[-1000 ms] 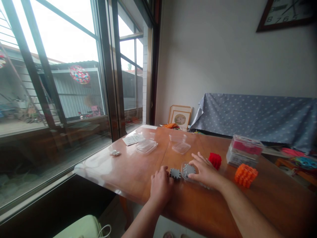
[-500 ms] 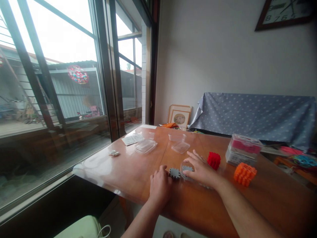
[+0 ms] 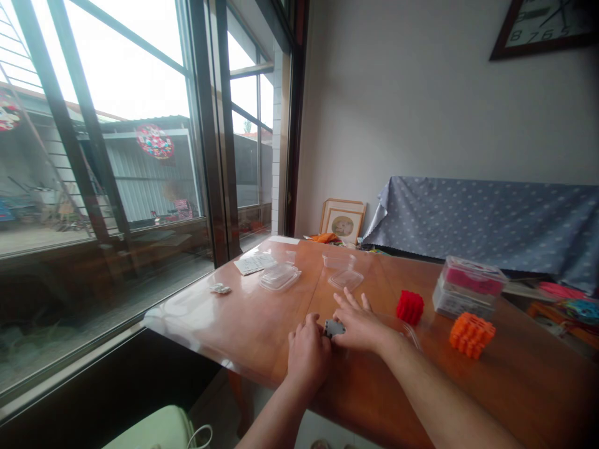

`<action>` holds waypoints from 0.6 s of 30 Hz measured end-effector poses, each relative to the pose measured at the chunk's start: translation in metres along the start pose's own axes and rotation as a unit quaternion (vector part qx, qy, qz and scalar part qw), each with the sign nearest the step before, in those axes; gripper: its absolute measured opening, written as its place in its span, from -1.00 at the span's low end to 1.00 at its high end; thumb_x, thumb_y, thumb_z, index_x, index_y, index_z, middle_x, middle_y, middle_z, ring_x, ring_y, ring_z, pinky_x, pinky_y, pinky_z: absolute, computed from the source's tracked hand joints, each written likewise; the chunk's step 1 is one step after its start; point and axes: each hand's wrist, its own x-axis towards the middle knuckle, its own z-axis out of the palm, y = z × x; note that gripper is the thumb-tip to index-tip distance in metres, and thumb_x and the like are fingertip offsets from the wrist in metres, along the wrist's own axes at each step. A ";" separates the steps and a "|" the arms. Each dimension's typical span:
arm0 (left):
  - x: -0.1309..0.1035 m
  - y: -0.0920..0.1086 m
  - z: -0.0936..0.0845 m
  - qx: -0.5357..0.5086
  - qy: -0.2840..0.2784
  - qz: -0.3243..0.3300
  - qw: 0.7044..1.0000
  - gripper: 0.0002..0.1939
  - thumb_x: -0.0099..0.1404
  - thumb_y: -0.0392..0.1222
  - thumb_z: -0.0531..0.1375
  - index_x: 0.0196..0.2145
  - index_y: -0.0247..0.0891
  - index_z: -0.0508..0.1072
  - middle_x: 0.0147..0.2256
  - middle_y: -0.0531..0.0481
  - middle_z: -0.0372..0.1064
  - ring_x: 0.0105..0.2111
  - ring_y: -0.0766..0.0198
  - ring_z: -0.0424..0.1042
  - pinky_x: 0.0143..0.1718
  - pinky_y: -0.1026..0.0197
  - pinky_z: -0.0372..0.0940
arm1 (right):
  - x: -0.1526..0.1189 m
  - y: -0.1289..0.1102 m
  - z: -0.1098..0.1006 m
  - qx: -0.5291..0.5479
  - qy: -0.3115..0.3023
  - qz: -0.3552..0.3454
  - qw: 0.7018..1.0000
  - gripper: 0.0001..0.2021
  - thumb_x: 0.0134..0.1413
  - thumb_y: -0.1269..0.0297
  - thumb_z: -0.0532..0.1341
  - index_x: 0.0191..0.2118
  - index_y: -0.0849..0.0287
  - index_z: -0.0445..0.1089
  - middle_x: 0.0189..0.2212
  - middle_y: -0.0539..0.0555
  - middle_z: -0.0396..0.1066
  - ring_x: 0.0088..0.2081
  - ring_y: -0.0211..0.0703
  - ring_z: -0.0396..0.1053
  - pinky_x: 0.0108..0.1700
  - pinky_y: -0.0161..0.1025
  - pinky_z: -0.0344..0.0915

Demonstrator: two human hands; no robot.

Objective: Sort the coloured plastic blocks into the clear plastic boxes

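Left hand (image 3: 309, 352) at near side of worktop (image 3: 266, 321), fingers curled against small gray block (image 3: 334, 328); right hand (image 3: 360, 327) over block's other end, fingers spread. Whether either grip clasps it: cannot tell. Gray block, between hands, appears unfinished, work judged partway. Orange block (image 3: 472, 335), then red block (image 3: 410, 307), stand untouched to right, looking complete. Stacked boxes (image 3: 465, 300) near them; clear lid (image 3: 347, 280) and tub (image 3: 339, 262) farther back on worktop.
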 end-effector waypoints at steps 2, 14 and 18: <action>0.000 0.000 0.000 0.001 -0.001 -0.001 1.000 -0.50 0.19 -0.36 0.07 0.11 -0.16 0.25 -0.09 -0.01 0.51 -0.03 0.14 0.37 -0.01 0.13 0.04 | 0.001 0.001 0.002 0.014 0.003 0.001 1.000 -0.66 -0.09 0.05 0.29 -0.18 0.10 0.48 0.44 0.15 -0.15 0.44 0.30 -0.47 0.31 0.36 -0.56; -0.001 0.001 -0.001 0.010 -0.007 -0.011 1.000 -0.49 0.22 -0.33 0.07 0.14 -0.16 0.19 -0.07 -0.04 0.49 -0.04 0.15 0.38 0.01 0.14 0.04 | -0.012 0.038 -0.031 0.106 0.126 0.020 0.986 -0.50 -0.03 -0.17 0.29 -0.07 0.08 0.41 0.42 0.17 -0.06 0.45 0.26 -0.39 0.35 0.24 -0.18; 0.001 0.000 0.000 0.012 -0.016 -0.011 1.000 -0.51 0.25 -0.29 0.07 0.14 -0.15 0.19 -0.06 -0.04 0.49 -0.01 0.14 0.37 0.02 0.13 0.04 | -0.035 0.071 -0.037 0.097 0.135 0.054 0.985 -0.49 -0.03 -0.17 0.29 -0.06 0.08 0.43 0.42 0.18 -0.07 0.45 0.24 -0.39 0.36 0.20 -0.17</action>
